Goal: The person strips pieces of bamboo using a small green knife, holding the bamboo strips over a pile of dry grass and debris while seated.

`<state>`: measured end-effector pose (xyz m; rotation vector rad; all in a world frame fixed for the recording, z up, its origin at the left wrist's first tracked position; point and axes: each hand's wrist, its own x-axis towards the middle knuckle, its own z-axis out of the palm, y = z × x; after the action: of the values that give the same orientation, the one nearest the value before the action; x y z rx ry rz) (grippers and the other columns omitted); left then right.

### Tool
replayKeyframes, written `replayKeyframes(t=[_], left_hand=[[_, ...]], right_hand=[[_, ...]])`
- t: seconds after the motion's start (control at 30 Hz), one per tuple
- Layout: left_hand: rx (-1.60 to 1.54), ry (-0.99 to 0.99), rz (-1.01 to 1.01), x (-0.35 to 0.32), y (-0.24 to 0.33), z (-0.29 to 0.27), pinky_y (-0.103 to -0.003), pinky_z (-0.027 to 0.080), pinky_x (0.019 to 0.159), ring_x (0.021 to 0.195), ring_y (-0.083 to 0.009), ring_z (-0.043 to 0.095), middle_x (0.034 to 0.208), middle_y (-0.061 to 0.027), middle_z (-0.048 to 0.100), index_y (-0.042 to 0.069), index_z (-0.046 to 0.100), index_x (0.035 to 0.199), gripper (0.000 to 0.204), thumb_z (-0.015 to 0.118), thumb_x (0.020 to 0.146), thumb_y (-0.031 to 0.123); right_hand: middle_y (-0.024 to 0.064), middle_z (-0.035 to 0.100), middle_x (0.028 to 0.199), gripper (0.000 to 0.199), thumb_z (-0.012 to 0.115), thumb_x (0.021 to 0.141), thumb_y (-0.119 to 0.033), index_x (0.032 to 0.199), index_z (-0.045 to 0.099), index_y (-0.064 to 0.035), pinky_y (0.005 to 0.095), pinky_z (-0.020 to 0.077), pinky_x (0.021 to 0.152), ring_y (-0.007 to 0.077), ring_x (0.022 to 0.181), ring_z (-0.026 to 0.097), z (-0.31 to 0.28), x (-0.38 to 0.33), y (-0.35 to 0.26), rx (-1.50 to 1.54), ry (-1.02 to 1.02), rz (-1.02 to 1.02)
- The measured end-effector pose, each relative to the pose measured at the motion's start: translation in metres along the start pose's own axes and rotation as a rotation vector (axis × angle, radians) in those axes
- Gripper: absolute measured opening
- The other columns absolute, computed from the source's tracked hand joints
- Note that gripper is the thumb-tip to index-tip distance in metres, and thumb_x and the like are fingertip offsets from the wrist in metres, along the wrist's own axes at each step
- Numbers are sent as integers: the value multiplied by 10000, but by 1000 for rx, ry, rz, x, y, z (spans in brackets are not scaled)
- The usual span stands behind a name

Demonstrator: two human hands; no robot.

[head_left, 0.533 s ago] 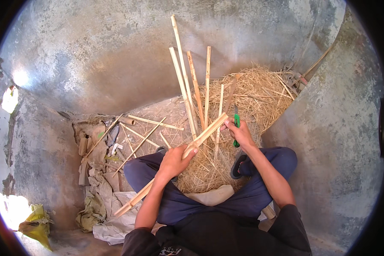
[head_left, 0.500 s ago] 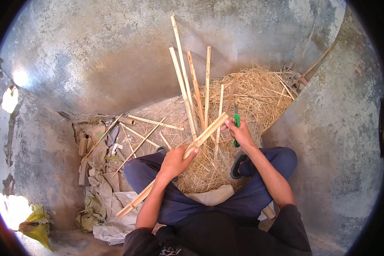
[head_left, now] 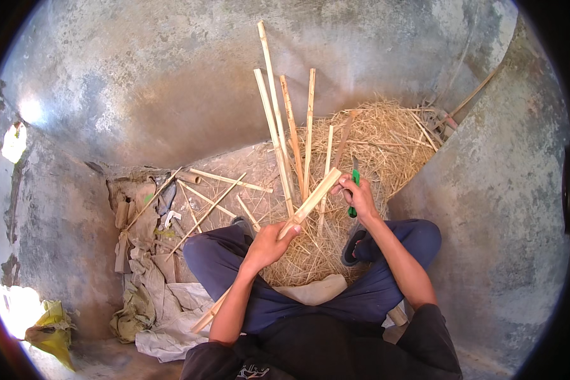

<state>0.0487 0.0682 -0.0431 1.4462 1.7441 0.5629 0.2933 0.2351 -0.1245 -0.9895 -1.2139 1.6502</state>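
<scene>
My left hand [head_left: 265,248] is wrapped round a long split bamboo strip [head_left: 318,194] near its middle. The strip slants from beside my left forearm up to the right, its pale hollow inner side partly showing. My right hand [head_left: 361,200] grips a green utility knife [head_left: 356,177], whose blade points up and away from me. The thumb and fingertips of that hand are beside the strip's upper end; whether they touch it, I cannot tell. Below the strip, dry straw lies between my feet.
Several bamboo strips [head_left: 277,136] lean against the grey wall [head_left: 171,69] ahead. A straw heap [head_left: 386,136] sits at the far right. Thin bamboo sticks [head_left: 216,206] lie on the left, near crumpled cloth sacks [head_left: 164,310]. A yellow bag [head_left: 54,339] is at the lower left.
The bamboo strip has turned to a steeper slant, its lower end swinging right toward my left forearm. My left hand shifted slightly right, and the knife rose a little.
</scene>
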Motion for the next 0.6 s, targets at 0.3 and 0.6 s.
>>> replayKeyframes(t=[0.3,0.6], left_hand=[[580,251,8,9,-25,-8,-570,587,799,871,-472,753,837,-264,749,30,743,1021,516,656,1053,537],[825,45,80,24,1,-32,-556,604,851,965,-416,778,965,-197,791,122,786,1188,429,770,970,492]], right_hand=[[125,789,1165,512,778,874,-104,1380,700,-122,436,621,797,289,1048,776,16,-15,-14,-949,226,-676],[159,793,986,292,796,944,-225,1209,806,-103,479,597,802,382,906,772,17,-17,0,-1098,-492,-481]])
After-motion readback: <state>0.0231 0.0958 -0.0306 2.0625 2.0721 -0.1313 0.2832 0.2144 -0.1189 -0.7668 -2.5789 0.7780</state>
